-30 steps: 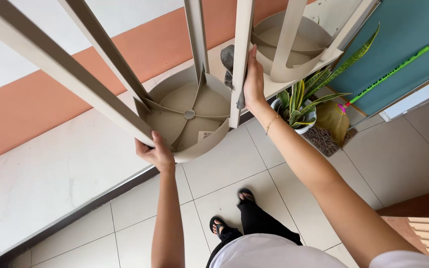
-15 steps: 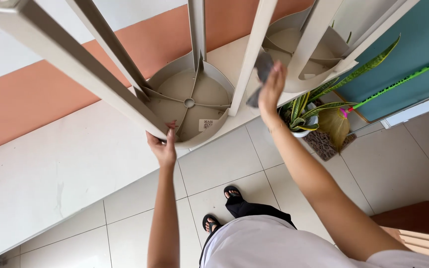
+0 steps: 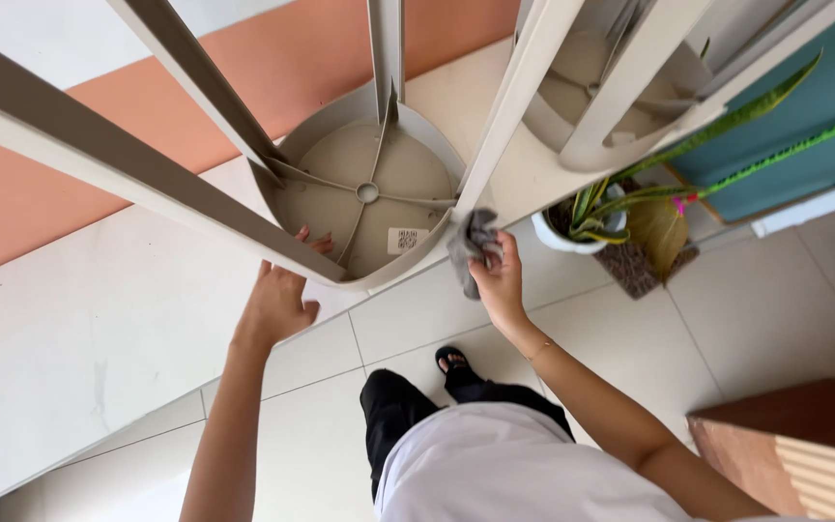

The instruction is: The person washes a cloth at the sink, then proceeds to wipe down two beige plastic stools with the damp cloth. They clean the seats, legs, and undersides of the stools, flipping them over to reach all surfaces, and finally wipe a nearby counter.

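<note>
Person holds a beige plastic stool [image 3: 369, 193] upside down, seat low, legs pointing up toward the cam. Left hand [image 3: 277, 300] is under the seat rim on the left side, fingers curled up over the edge & gripping it, just below where one leg meets the seat. Right hand [image 3: 500, 275] is closed round a crumpled grey cloth [image 3: 471, 246], pressed against the seat rim at the base of another leg. White sticker shows on the seat underside, near the cloth. A 2nd beige stool [image 3: 601, 106], also inverted, sits just behind to the right. Below it, on the pale tiled floor [image 3: 417, 309], a potted plant [image 3: 596, 217] w/ long green leaves in a white pot, beside a teal wall panel [image 3: 804, 126]. Wall to the left is white w/ an orange band [image 3: 99, 126].
</note>
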